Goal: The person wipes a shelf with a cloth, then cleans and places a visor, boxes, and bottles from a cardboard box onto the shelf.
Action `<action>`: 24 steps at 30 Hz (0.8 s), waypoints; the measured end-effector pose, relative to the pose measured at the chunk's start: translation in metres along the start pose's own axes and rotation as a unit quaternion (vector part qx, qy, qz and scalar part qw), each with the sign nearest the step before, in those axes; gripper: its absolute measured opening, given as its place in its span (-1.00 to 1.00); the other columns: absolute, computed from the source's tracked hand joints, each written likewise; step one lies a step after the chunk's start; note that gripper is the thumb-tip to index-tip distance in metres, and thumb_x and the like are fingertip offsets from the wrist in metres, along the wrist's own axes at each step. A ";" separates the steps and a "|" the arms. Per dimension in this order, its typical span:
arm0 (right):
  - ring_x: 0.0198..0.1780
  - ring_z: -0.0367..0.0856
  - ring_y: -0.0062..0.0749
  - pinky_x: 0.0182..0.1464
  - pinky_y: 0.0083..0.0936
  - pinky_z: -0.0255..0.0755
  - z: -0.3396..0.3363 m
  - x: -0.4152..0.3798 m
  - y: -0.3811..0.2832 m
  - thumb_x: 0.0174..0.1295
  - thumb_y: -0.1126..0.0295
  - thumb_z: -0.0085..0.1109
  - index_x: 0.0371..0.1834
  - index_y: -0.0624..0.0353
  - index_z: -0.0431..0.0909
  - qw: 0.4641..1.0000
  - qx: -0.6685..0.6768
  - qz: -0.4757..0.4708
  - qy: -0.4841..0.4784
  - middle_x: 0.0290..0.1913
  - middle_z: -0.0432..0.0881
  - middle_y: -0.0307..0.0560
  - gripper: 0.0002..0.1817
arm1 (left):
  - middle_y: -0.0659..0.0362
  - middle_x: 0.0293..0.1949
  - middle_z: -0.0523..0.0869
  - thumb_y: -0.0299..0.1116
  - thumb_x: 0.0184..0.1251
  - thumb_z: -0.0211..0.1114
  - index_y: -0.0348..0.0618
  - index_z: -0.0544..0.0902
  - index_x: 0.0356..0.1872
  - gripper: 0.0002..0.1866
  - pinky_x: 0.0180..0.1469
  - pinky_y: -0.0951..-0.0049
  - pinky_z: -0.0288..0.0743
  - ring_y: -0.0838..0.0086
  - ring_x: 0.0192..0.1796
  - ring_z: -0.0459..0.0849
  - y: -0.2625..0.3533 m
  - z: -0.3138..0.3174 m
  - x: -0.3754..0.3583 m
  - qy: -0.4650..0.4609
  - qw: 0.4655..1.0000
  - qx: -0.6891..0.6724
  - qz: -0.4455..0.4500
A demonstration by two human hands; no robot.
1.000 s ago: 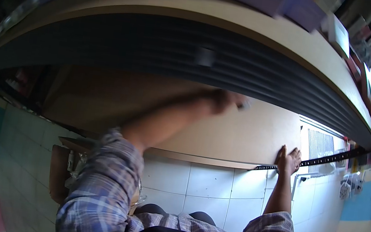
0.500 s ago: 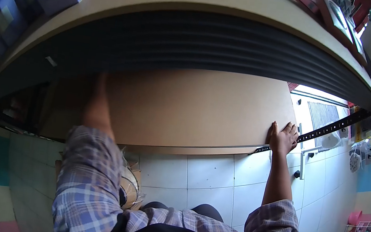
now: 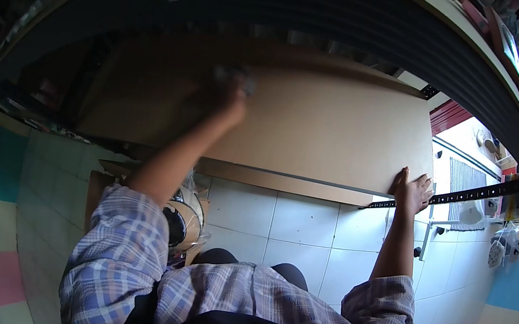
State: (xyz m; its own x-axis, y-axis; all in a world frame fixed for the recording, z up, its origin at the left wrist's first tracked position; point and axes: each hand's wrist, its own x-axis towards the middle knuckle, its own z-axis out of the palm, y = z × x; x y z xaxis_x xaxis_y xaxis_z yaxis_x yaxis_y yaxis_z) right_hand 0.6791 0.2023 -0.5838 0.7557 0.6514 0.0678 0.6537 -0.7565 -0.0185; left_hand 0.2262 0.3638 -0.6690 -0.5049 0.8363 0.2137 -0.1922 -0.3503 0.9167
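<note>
A tan wooden shelf board (image 3: 318, 124) stretches across the middle, beneath a higher shelf. On its left part, my left hand (image 3: 234, 95) is closed on a bunched grey cloth (image 3: 224, 76), pressed to the board's surface. Motion and shadow blur this hand and the cloth's edges. My right hand (image 3: 413, 191) lies at the board's front right corner, fingers spread and holding nothing, beside a black slotted metal upright (image 3: 467, 196).
The upper shelf (image 3: 332, 20) with its dark ribbed underside hangs close above the board. Another tan board (image 3: 283, 182) shows lower down. An opened cardboard box (image 3: 99, 196) and a plastic-wrapped round item (image 3: 185, 218) stand on the white tiled floor (image 3: 300, 224).
My left hand has come out from under the upper shelf and moved right, bringing the cloth into view. The view has shifted, showing more of the board's back; my right hand stays at the corner.
</note>
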 end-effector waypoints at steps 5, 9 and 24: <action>0.54 -0.02 0.09 0.43 0.28 -0.19 -0.020 -0.048 -0.043 0.37 -0.03 0.00 0.48 -0.21 0.18 0.969 0.110 -0.206 0.082 0.58 -0.03 -0.09 -0.37 | -0.07 0.27 0.49 -0.28 0.13 0.25 -0.23 0.55 0.15 -0.49 0.32 -0.16 0.18 -0.16 0.28 0.41 0.089 0.065 -0.173 -0.438 0.730 0.427 0.305; 0.53 0.03 0.04 0.47 -0.05 -0.08 -0.021 -0.122 -0.104 0.34 0.26 0.08 0.42 -0.07 0.27 0.826 0.285 -0.484 0.039 0.53 0.09 0.03 -0.44 | -0.14 0.35 0.37 -0.30 0.22 0.19 -0.29 0.46 0.25 -0.45 0.42 -0.16 0.02 -0.16 0.40 0.25 0.126 0.070 -0.172 -0.410 0.757 0.431 0.272; 0.48 0.16 0.12 0.41 0.06 0.10 0.033 -0.191 -0.248 0.23 0.18 -0.03 0.42 0.10 0.27 0.765 0.177 -0.619 0.037 0.52 0.16 -0.04 -0.36 | -0.24 0.36 0.33 -0.56 0.46 -0.15 -0.38 0.31 0.35 -0.55 0.41 0.27 0.23 0.01 0.39 0.35 0.082 -0.015 -0.085 -0.357 0.844 0.383 0.116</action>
State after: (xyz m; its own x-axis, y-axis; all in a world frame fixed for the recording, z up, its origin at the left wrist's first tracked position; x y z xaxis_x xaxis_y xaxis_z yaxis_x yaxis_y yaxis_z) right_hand 0.3736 0.2672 -0.6252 -0.4453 0.8407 0.3081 0.8463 0.5075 -0.1618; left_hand 0.2411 0.2577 -0.6169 0.2344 0.9192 0.3163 0.5799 -0.3933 0.7134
